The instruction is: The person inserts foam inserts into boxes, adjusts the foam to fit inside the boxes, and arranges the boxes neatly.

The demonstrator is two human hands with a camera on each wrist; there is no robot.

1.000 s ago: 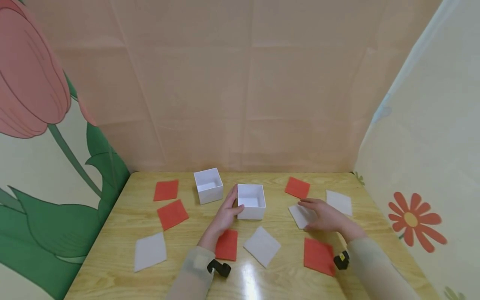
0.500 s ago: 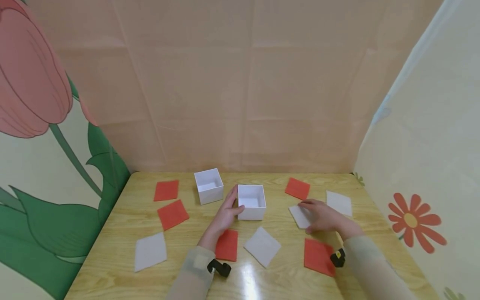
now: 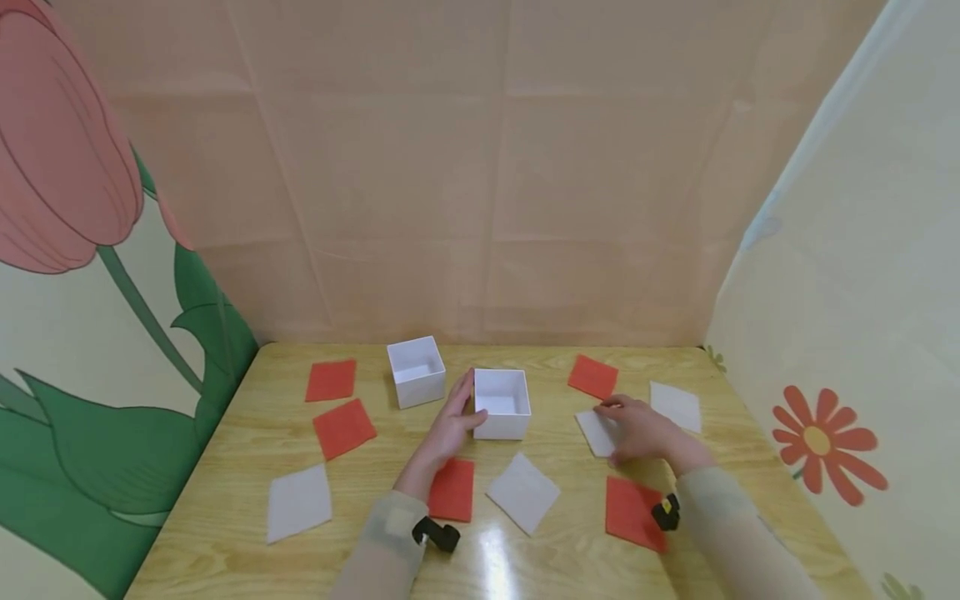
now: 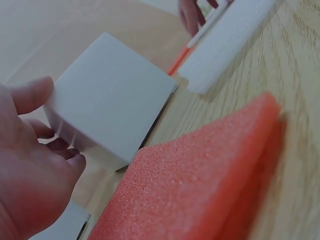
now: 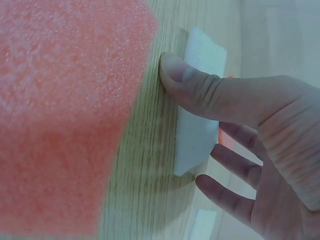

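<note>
My left hand [image 3: 450, 429] holds the left side of a white open-topped box [image 3: 502, 427], thumb at its front corner and fingers along its side. The left wrist view shows the same box [image 4: 112, 95] close up, the bent fingers at its edge. My right hand [image 3: 641, 429] is at a white foam square [image 3: 596, 433] lying on the table to the right. In the right wrist view, the thumb crosses this foam square [image 5: 195, 135] to its near edge, with fingers at the far edge. The hand hides part of the square.
Another white box [image 3: 417, 375] stands at the back left. Red foam squares lie around, one [image 3: 452, 492] by the left wrist and one [image 3: 630, 512] under the right wrist. White squares lie front centre [image 3: 523, 493], left [image 3: 300, 504] and far right [image 3: 677, 407]. A curtain [image 3: 480, 183] borders the table's back.
My right hand has drawn in a little over the white foam square, its wrist shifting left. The left hand and the box stay where they were.
</note>
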